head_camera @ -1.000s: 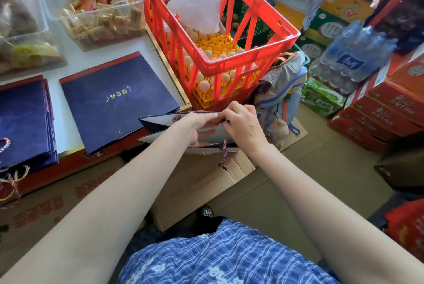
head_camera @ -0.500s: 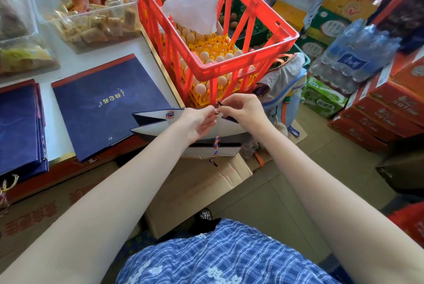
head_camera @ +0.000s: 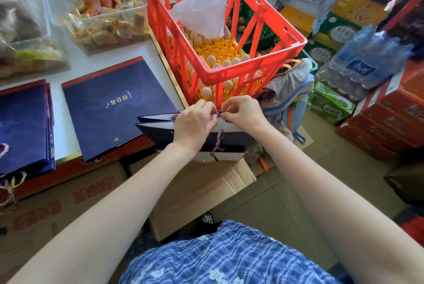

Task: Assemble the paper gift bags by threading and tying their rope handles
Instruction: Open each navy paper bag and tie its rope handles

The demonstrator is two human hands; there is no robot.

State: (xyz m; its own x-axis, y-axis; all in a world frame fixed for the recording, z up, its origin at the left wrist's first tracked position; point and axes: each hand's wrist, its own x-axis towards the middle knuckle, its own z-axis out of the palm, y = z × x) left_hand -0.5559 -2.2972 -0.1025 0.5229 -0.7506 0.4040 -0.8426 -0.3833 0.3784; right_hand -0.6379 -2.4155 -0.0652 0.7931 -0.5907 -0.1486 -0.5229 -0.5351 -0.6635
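Observation:
A dark blue paper gift bag [head_camera: 158, 131] with a white inside is held open in front of me, below the red crate. My left hand [head_camera: 195, 126] and my right hand [head_camera: 243, 112] meet at its top edge, and both pinch the end of a multicoloured rope handle [head_camera: 217, 113] between fingertips. Another stretch of the same kind of rope [head_camera: 218, 143] hangs down the bag's near side, ending in a dark tip. A rope knot [head_camera: 173, 119] shows at the bag's left hole.
A flat blue bag [head_camera: 114, 104] and a stack of blue bags [head_camera: 23, 123] lie on the white counter. A red crate of eggs [head_camera: 229, 54] stands just behind my hands. Snack tubs [head_camera: 103, 15] sit at the back left. Cardboard boxes [head_camera: 202, 187] lie below, stacked cartons [head_camera: 378, 118] at right.
Both hands rose from inside the bag's mouth to its top edge and came together. They now pinch the rope end between them; the bag shifted slightly up and left.

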